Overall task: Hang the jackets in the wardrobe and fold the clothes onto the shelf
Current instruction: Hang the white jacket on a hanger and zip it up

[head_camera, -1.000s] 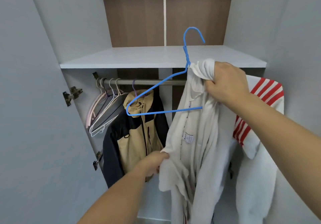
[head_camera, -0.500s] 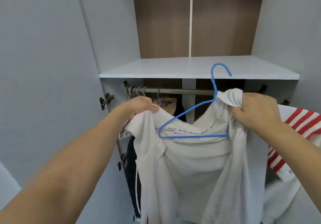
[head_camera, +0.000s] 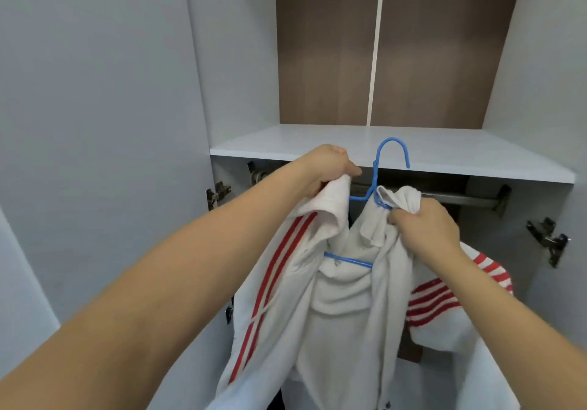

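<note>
With the left hand (head_camera: 327,168) and right hand (head_camera: 425,228) each clenching the white jacket's (head_camera: 343,298) collar, its left shoulder could slip off the blue hanger (head_camera: 376,184) before reaching the rail (head_camera: 460,199).

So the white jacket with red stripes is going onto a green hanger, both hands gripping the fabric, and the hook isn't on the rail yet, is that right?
Not quite: the hanger is blue, not green, as the head view shows. The rest holds: the left hand and right hand both grip the white jacket with red stripes, and the hook sits in front of the shelf edge, not on the rail.
</note>
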